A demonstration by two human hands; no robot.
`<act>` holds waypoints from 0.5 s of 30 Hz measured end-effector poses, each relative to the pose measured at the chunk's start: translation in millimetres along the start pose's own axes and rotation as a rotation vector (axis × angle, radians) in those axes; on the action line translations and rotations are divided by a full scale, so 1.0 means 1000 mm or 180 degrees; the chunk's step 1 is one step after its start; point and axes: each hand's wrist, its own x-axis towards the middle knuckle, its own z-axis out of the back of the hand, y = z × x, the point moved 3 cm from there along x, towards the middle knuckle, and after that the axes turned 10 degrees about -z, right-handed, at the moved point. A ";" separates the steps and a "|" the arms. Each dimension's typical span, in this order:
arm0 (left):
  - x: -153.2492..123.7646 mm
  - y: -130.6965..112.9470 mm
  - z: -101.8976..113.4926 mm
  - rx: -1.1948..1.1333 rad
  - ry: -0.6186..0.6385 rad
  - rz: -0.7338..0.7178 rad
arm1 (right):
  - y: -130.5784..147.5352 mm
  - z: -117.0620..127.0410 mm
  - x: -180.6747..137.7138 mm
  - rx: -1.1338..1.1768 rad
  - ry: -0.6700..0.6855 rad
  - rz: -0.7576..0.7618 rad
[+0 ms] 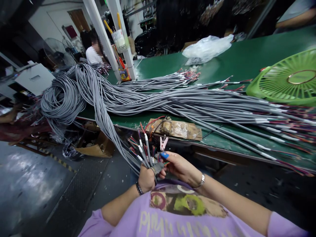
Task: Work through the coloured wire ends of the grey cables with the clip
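Two hands, one bunch of round grey cables with white-banded ends (148, 149), just off the near edge of the green counter (237, 59).
Left hand (146, 178): fingers wrapped round the bunch; at least four ends visible, exact count hidden. Ends point up and away from the wearer, fanning leftward; long axis of the upright part steep, tilted left. Right hand (181, 167): fingers pinching thin coloured wires (167, 163) beside it. Nearby: one pale pink clip (163, 144), one worn wooden block (185, 129), one lime-green plastic fan (291, 79).
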 end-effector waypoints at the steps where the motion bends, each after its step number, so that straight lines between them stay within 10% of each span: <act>1: 0.001 -0.002 -0.001 -0.0042 -0.0073 -0.0009 | 0.000 0.002 0.000 0.0056 -0.0014 0.0063; 15: 0.009 -0.020 -0.017 -0.0149 -0.0407 0.0039 | 0.039 0.020 0.019 0.0351 -0.0676 0.0480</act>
